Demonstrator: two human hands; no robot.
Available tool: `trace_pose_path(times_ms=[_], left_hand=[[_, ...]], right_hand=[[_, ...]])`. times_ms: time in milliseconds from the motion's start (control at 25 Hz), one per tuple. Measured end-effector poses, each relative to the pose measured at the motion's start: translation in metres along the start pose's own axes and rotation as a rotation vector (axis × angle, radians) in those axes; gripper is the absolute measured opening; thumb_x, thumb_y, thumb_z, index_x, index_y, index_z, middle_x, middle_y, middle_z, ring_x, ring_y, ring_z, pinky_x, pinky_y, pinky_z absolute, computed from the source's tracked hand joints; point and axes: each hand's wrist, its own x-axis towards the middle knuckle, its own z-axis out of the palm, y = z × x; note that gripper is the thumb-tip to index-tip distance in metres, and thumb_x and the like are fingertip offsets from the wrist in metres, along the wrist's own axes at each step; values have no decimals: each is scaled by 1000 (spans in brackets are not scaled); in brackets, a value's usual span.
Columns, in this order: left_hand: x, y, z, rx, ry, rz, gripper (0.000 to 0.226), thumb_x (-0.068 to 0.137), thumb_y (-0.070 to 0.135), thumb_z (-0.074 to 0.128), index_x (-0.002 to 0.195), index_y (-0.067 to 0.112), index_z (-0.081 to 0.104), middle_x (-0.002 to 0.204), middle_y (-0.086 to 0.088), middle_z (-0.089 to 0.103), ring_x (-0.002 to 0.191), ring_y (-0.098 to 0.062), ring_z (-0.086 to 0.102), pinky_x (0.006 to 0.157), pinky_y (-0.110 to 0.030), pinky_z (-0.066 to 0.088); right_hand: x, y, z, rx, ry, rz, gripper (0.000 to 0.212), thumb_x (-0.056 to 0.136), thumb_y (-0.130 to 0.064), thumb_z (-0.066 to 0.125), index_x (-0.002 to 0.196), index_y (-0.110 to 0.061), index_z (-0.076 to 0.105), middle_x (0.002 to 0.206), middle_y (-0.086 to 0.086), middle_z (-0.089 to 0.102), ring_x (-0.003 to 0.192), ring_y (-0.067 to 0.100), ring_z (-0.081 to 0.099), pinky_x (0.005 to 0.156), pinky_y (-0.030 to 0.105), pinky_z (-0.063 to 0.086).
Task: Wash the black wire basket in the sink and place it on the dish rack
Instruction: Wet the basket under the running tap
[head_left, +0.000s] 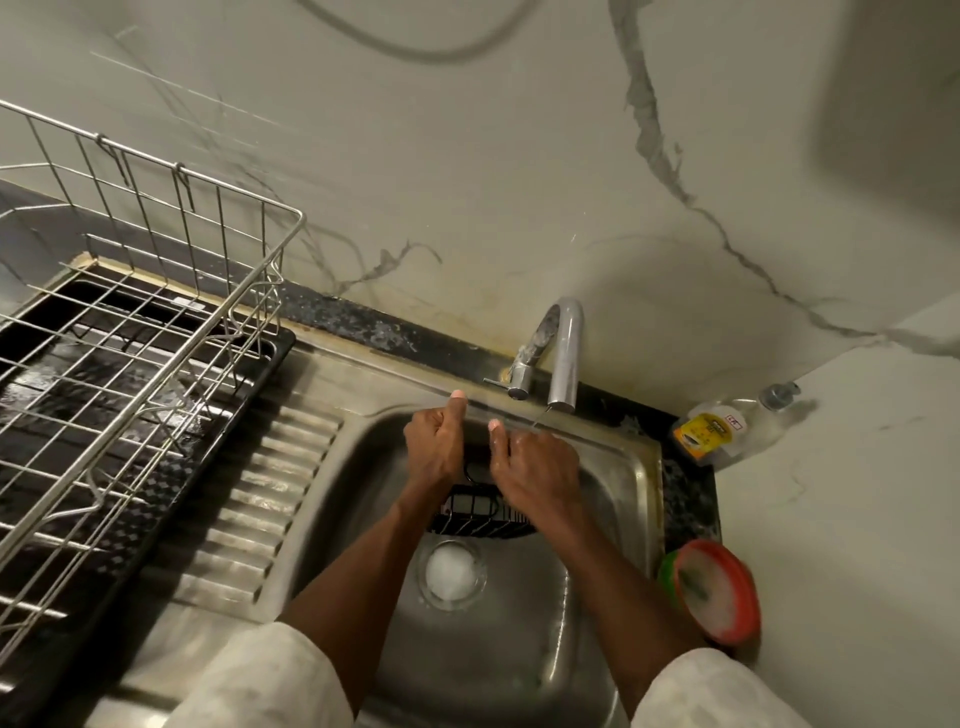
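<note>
We grip the black wire basket (483, 514) with our left hand (434, 449) and right hand (537, 467) by the back edge of the grey steel sink (647, 519), and it might slip because it is wet.

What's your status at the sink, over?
Left hand and right hand both gripping black wire basket inside sink, under faucet. Not yet on dish rack. Nothing seen blocking the way there.

the wire basket (480, 512) is noted as black. the dish rack (235, 306) is recorded as silver, its tray (244, 384) as black. grey veining is observed on the white wall (519, 182). a tub (719, 592) is rimmed orange-red and green.
</note>
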Motion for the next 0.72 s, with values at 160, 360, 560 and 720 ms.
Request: trace_pose_path(times_ms=[160, 360, 560, 720], left_hand=[[11, -11, -6, 20, -9, 23, 63, 100, 52, 55, 73, -4, 67, 67, -15, 70, 66, -33, 70, 70, -46, 61], [16, -17, -24, -138, 1, -3, 39, 102, 36, 62, 87, 2, 72, 84, -10, 77, 83, -29, 75, 82, -45, 62], [16, -26, -28, -20, -121, 24, 38, 102, 39, 62, 83, 8, 75, 80, -4, 77, 77, -20, 76, 76, -40, 62], [8, -17, -27, 623, -104, 396, 48, 109, 31, 50, 61, 26, 53, 56, 10, 59, 50, -8, 55, 54, -26, 41]], right_hand=[[-8, -41, 8, 16, 45, -163, 42, 105, -41, 36, 77, -25, 64, 67, -5, 65, 65, 15, 62, 86, 40, 50], [5, -4, -4, 29, 42, -147, 65, 105, -58, 20, 63, -22, 54, 51, -6, 48, 43, 5, 43, 54, 27, 45], [5, -26, -15, -71, 107, -130, 59, 106, -48, 26, 62, -22, 54, 53, -6, 47, 48, 10, 45, 55, 29, 30], [8, -42, -16, -81, 108, -90, 55, 105, -44, 33, 58, -23, 49, 53, -4, 44, 49, 13, 45, 53, 28, 32]])
